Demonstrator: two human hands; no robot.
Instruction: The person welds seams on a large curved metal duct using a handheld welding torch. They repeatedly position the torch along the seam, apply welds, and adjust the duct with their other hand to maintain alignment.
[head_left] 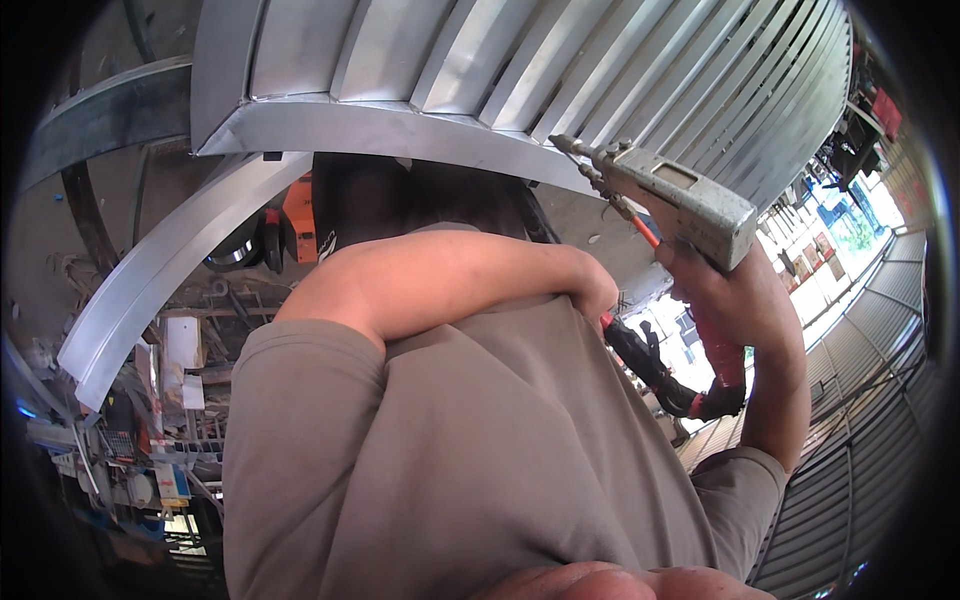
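My right hand (pixel 705 285) is wrapped round a handheld welding gun (pixel 680 195) with a boxy grey metal body. Its narrow nozzle points up and left, at the lower edge of a slatted metal panel (pixel 400 130); whether it touches cannot be told. A thin orange tube runs along the gun's near side. Below the fist, the red grip leads into a cable (pixel 655 370) bound in black and red. My left forearm crosses in front of my chest, and my left hand (pixel 597 290) closes on the cable's red end, its fingers mostly hidden.
Bright slats fan across the top of the view. A curved metal strip (pixel 180 260) hangs down at the left, near a dark curved bar (pixel 110 115). Behind it are an orange object (pixel 300 220) and cluttered shelves (pixel 185 345). Corrugated sheeting (pixel 870 360) rises at the right.
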